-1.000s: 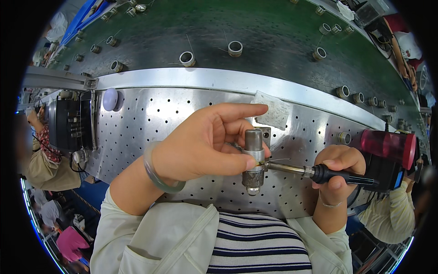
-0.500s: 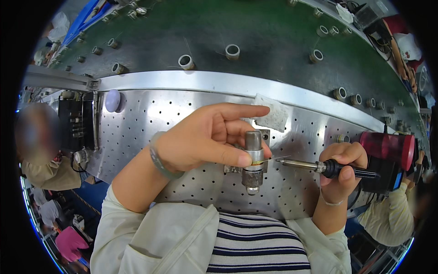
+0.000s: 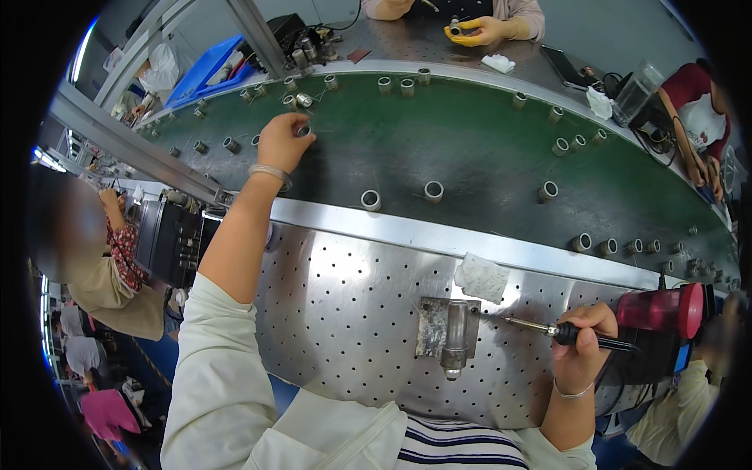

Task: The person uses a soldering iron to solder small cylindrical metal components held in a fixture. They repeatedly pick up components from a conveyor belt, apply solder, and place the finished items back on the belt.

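The left hand [image 3: 283, 142] has left the metal cylinder [image 3: 455, 337] on its fixture plate [image 3: 432, 327] and is now reaching far up the green belt [image 3: 470, 149], its grip pinching a small ring [image 3: 302, 131]. Right of the cylinder, the right hand [image 3: 580, 345] is gripping the soldering iron [image 3: 548, 330], tip drawn back.

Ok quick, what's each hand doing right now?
Left hand: closed, fingertips pinching a small metal ring on the green belt.
Right hand: closed, holding the soldering iron.
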Available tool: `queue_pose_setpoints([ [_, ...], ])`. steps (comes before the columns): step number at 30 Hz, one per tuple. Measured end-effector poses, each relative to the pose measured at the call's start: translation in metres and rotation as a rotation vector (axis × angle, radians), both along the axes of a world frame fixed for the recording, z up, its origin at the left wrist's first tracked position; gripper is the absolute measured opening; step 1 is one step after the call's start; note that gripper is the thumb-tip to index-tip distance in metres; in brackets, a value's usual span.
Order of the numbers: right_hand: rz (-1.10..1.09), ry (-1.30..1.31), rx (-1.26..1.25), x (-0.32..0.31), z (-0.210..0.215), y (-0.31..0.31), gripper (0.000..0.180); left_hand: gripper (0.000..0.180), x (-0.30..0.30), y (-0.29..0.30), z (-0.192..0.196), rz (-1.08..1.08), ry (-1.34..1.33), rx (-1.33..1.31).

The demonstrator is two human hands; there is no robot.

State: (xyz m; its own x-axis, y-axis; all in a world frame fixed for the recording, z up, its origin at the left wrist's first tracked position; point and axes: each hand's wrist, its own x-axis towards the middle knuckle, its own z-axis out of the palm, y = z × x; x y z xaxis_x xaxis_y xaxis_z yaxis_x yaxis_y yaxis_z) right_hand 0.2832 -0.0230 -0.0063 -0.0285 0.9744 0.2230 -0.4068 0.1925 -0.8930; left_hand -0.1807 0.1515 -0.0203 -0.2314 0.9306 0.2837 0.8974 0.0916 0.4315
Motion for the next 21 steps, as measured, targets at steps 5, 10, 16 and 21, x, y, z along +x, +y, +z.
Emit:
queue_pose_setpoints([
  [5, -0.057, -0.014, -0.034, 0.007, 0.000, 0.000, 0.025, 0.043, 0.087, -0.019, 0.028, -0.342, 0.001, 0.244],
  [10, -0.008, 0.024, -0.051, 0.008, -0.001, 0.001, 0.023, 0.044, 0.157, -0.041, 0.028, -0.891, 0.119, 0.098],
  [16, -0.047, 0.010, -0.001, 0.010, 0.005, -0.002, 0.026, 0.026, 0.179, -0.062, 0.033, -0.774, -0.637, -0.433],
  [21, -0.024, -0.041, 0.003, 0.005, 0.009, -0.003, 0.026, 0.028, 0.193, -0.095, 0.039, -0.853, -1.227, -0.896],
])
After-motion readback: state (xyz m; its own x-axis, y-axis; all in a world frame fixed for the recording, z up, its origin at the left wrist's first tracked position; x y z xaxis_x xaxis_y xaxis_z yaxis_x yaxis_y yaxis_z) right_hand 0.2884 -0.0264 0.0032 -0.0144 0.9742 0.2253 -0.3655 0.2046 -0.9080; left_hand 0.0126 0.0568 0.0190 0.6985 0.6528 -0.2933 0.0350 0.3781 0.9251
